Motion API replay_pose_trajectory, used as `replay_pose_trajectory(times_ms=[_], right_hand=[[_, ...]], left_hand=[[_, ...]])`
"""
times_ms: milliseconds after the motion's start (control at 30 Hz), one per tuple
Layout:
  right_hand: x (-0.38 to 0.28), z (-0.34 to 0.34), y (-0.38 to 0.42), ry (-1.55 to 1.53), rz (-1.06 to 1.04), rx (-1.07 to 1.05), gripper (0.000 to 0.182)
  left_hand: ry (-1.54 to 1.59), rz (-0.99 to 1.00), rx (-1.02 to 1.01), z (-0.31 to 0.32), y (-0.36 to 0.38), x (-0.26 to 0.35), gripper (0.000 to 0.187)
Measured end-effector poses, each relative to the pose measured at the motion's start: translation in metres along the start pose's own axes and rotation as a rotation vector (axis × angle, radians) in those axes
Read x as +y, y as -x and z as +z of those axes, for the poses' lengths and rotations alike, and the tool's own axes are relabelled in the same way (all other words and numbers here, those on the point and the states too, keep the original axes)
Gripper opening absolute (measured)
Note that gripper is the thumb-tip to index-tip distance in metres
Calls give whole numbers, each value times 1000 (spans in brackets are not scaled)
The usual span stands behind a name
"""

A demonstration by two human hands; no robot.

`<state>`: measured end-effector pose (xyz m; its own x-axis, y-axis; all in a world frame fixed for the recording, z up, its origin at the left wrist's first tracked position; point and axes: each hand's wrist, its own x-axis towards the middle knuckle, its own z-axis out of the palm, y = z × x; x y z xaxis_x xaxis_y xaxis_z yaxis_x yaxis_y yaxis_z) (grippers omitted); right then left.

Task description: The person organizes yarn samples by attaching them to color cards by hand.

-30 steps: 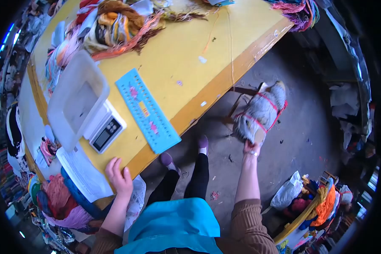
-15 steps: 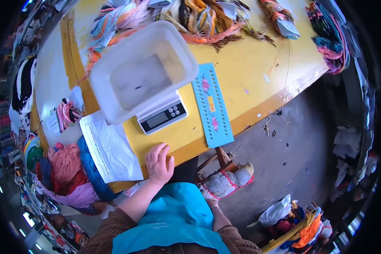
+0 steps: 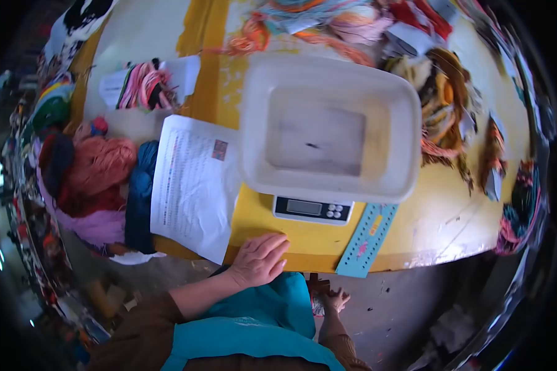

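My left hand (image 3: 261, 258) lies on the front edge of the yellow table (image 3: 278, 238), fingers stretched out and holding nothing. Close by, to its left, is a printed sheet of paper (image 3: 192, 179) with a small coloured picture. Beyond the hand a digital scale (image 3: 312, 209) carries a white plastic tub (image 3: 250, 123), with only a small dark speck visible inside. A blue card with punched holes (image 3: 368, 238) lies at the scale's right. Below the table edge, my right hand (image 3: 335, 300) is near the stool (image 3: 317, 285), its fingers apart and nothing visible in them.
Loose coral, red and blue yarn skeins (image 3: 102, 170) are heaped at the left. A small pink and black thread bundle (image 3: 147, 85) lies on paper above them. More thread hanks (image 3: 442, 99) lie at the back and right. Grey floor (image 3: 377, 303) shows beyond the table edge.
My view has swung left, so the table things sit further right. My right hand has come away from the tied grey cushion on the stool. My left hand stays at the table edge.
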<state>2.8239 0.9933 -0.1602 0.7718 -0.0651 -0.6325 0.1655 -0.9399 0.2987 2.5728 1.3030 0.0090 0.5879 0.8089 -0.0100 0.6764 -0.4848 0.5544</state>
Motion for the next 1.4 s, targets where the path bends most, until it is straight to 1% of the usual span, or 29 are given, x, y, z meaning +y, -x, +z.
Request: replay_pose_trajectory(times_ms=[67,100,133,200,233,267,300,367,433,467,533,567,600,667,733,767,800,833,900,967,1067,1100,1167,1233,1267,1300,1333,1367,1400], right_hand=[[-12,-19,-13,386,-313,-402,88],[-3,1,-35,545,-533,-303,63],[4,11,-54,560,-542,-298,63],[19,19,-73,708,-874,-432,52],[-1,-1,-55,690,-862,-420,38],[-12,-11,-44,625,-964,-381,29],[-18,-22,-40,562,-1029,-371,26],[-57,-56,-19,586,-900,-476,27],[-60,-60,-36,450,-1134,-416,29],[-62,-61,-44,583,-1159,-349,34],[-53,-48,-79,538,-1267,-295,44],[-55,-45,-91,579,-1287,-376,43],[-47,-36,-103,570,-1280,-361,43],[-41,-25,-136,483,-1190,-413,41],[-48,6,-159,409,-1120,-471,40],[-46,12,-172,370,-1087,-508,39],[-27,20,-190,327,-1055,-542,38],[-30,28,-205,289,-1023,-574,37],[-44,47,-227,222,-968,-633,36],[-40,60,-255,150,-909,-706,35],[-2,82,-283,52,-814,-824,33],[-1,92,-290,20,-784,-866,32],[2,113,-312,-37,-723,-955,30],[-7,123,-326,-79,-652,-1044,29],[-8,124,-340,-91,-609,-1087,28],[-20,73,-315,-72,-619,-1095,28],[-52,42,-259,46,-616,-1081,35],[-59,-7,-198,173,-614,-1063,42],[-53,1,-211,132,-596,-1074,41]], left_hand=[[2,11,20,0,0,2,41],[-12,13,26,2,1,0,43],[-12,-2,35,4,1,-1,43],[-27,21,36,6,0,0,45],[-34,4,22,6,0,1,46],[-30,-5,2,6,0,3,47],[-18,0,-7,6,-1,3,49],[-7,7,1,8,-1,3,50],[21,34,6,10,-2,4,52],[13,28,6,10,-2,5,53],[-27,25,-3,12,0,6,57],[-21,43,2,12,-1,8,57],[-40,39,-17,12,-1,9,57],[-62,43,-22,12,-1,11,58],[-81,38,-59,12,1,13,62],[-90,36,-51,12,3,15,62],[-104,30,-53,11,2,16,63],[-117,21,-52,12,2,18,65],[-137,21,-14,16,5,19,66],[-130,35,45,16,6,20,65],[28,150,169,24,18,4,54],[22,195,326,24,22,7,42],[-130,257,480,49,69,0,29],[-69,97,432,77,112,11,16],[-41,-181,406,110,154,0,16],[-9,-455,377,135,184,-14,16],[101,-845,360,139,187,-16,20],[93,-865,375,144,196,-15,20],[84,-887,392,144,177,-20,20]])
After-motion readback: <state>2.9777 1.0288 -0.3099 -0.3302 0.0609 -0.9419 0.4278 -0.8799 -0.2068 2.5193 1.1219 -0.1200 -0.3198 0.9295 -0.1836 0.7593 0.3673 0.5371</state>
